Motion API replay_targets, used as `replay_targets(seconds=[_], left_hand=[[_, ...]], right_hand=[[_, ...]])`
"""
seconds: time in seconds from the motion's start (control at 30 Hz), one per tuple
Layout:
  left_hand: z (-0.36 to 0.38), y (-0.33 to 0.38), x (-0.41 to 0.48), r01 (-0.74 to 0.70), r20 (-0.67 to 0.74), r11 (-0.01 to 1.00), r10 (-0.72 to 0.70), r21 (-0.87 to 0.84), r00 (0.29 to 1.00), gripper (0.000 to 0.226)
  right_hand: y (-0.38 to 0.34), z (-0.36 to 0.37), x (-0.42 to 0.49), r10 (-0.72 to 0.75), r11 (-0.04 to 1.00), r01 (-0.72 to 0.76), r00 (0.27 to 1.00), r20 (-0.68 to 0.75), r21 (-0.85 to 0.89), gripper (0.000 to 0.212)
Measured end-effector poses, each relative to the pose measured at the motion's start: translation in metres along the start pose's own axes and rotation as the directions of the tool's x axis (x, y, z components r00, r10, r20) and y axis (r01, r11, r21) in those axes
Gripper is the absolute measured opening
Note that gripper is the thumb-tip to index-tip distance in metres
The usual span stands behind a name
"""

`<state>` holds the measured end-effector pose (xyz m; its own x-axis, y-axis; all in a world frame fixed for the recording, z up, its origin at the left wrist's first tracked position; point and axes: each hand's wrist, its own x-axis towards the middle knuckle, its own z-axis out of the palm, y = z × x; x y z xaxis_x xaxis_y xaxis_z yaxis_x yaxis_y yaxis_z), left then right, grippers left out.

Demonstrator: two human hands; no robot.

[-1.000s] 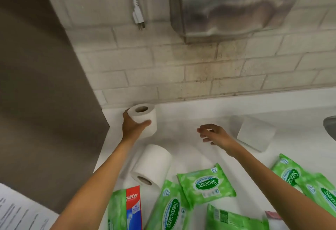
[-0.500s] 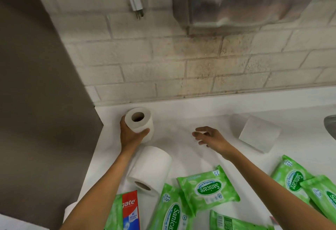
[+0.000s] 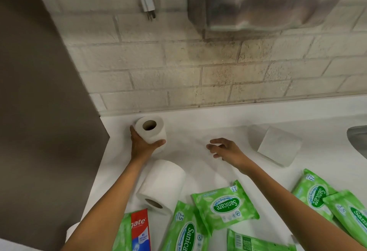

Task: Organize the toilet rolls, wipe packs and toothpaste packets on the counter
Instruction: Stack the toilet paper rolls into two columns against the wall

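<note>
Running along the brick wall (image 3: 198,80), the white worktop (image 3: 198,125) carries everything. Biggest on it are three toilet rolls. The upright roll (image 3: 154,134) stands on end in the back left corner, and the left hand (image 3: 143,146) grips it round the side, thumb on one flank and fingers on the other. A second roll (image 3: 164,183) lies on its side just in front of that hand. The third roll (image 3: 278,147) lies tipped over further right, near the sink (image 3: 357,137).

All three look light and soft, so a hard squeeze would likely dent them. A gentle hold round the barrel seems best. Lying down they may roll; on end they should stay put.

The right hand (image 3: 225,149) hovers empty between the upright roll and the third roll, fingers loosely spread.

Green wipe packs (image 3: 225,205) lie flat and overlapping along the front. They look floppy, probably slick, and heavier than the paper. I would pinch a sealed end or clasp across the flat.

Smallest, the toothpaste packet (image 3: 140,231) at the front left looks stiff and light, easily taken by its long edges.
</note>
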<state>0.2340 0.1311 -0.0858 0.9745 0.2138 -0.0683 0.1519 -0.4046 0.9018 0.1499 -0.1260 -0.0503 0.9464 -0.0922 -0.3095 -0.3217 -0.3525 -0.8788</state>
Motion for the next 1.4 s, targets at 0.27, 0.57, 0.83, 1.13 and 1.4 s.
replay_targets(seconds=[0.27, 0.57, 0.83, 1.13, 1.4], left_hand=[[-0.026, 0.041, -0.036, -0.008, -0.071, 0.999, 0.005, -0.043, 0.997, 0.113], [-0.003, 0.117, -0.124, -0.257, 0.012, 0.964, 0.258, -0.070, 0.966, 0.029], [0.066, 0.106, -0.179, -0.028, 0.177, 0.989, 0.054, -0.144, 0.983, 0.025], [0.109, 0.102, -0.200, 0.163, 0.274, 0.967, -0.105, -0.196, 0.956, 0.020], [0.115, 0.094, -0.198, 0.187, 0.257, 0.962, -0.132, -0.200, 0.957, 0.020]], right_hand=[[-0.010, 0.002, -0.023, -0.051, 0.999, 0.051, 0.999, -0.002, -0.013, 0.039], [-0.024, -0.036, -0.062, -0.181, 0.967, 0.166, 0.982, -0.061, -0.191, 0.038], [0.005, -0.087, -0.078, -0.237, 0.842, 0.136, 0.962, -0.132, -0.522, 0.040], [0.039, -0.135, -0.054, -0.238, 0.471, -0.033, 0.958, -0.163, -0.881, 0.076], [0.051, -0.144, -0.017, -0.206, 0.384, -0.088, 0.962, -0.178, -0.919, 0.106]])
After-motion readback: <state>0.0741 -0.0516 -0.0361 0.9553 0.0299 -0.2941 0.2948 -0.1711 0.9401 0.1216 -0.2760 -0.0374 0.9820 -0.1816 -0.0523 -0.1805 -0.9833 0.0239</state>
